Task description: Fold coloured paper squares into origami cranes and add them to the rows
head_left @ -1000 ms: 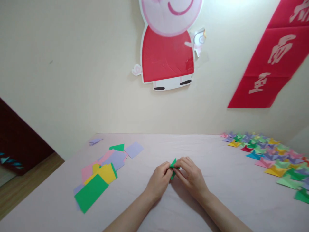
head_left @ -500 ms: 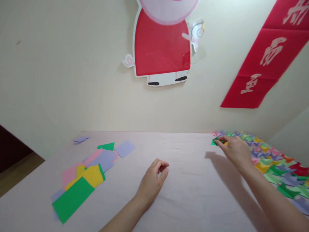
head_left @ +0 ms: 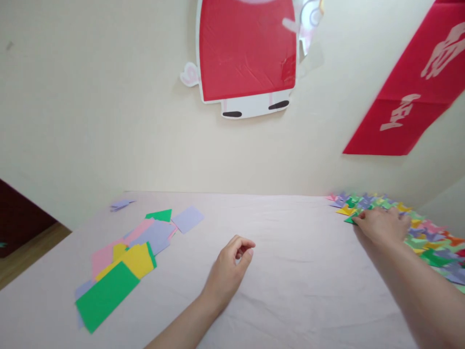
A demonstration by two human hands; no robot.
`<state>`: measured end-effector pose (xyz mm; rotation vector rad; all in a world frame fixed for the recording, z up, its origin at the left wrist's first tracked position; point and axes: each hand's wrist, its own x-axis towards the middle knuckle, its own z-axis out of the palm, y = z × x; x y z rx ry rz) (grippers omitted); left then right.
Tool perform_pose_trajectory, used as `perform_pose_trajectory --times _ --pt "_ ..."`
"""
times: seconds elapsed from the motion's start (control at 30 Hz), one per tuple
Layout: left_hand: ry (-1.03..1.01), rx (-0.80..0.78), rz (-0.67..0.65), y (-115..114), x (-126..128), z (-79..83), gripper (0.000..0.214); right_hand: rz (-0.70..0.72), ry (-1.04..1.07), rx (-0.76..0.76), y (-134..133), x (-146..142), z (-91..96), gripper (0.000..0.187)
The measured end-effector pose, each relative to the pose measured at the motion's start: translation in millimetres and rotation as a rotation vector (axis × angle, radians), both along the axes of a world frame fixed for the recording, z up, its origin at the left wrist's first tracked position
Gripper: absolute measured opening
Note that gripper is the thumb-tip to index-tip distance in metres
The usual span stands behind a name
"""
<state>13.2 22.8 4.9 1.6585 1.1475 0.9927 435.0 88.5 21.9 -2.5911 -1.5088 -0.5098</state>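
Note:
At the front edge of the folded-paper rows on the right, my right hand [head_left: 383, 225] is low over the surface. Its thumb and fingers are closed on a green folded paper piece [head_left: 350, 220], mostly hidden by the hand. A yellow folded piece [head_left: 346, 210] lies just behind it. Many more colourful folded paper pieces [head_left: 438, 258] stand packed around and beyond this hand. My left hand [head_left: 228, 266] rests near the middle of the surface, its fingers loosely curled in toward the thumb, with nothing seen in them.
A spread of flat paper sheets lies left, with a green sheet [head_left: 108, 296] on top and a lilac sheet [head_left: 188, 219] at its far end. A lilac folded piece [head_left: 122, 205] lies behind. The wall [head_left: 152, 135] bears a red-bodied cartoon cutout [head_left: 247, 53] and red banner [head_left: 395, 116].
My right hand has moved right and slightly down with the green folded paper piece, to the edge of the rows. My left hand has stayed put. The view has tilted down a little.

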Motion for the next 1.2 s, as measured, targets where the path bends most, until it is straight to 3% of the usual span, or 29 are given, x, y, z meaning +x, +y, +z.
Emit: perform_pose_trajectory --times 0.33,0.43,0.63,0.77,1.0,1.1,1.2 --pt "0.017 0.003 -0.004 -0.2 -0.3 2.1 0.016 -0.01 0.109 0.062 4.1 -0.1 -5.4 0.021" --pt "0.011 0.011 -0.001 0.4 -0.2 0.9 0.016 -0.067 0.197 0.154 1.1 -1.0 7.8 0.016" --pt "0.014 0.036 -0.005 0.5 0.0 -0.5 0.016 -0.122 0.325 0.485 -19.3 -12.7 54.3 0.027" --pt "0.021 0.064 -0.01 0.2 1.1 -0.7 0.014 0.167 0.395 0.542 -33.5 -71.3 54.3 0.027" --pt "0.103 0.176 0.0 -2.6 2.3 -1.2 0.017 0.947 0.599 0.362 -60.3 -232.7 -1.5 0.018" --pt "0.175 0.22 0.031 -7.2 0.3 -0.1 0.019 1.043 0.7 0.313 -71.1 -268.4 -19.2 0.017" --pt "0.27 0.246 0.085 -5.7 -12.5 4.2 0.02 1.067 0.758 0.273 -73.9 -277.0 -31.3 0.017"
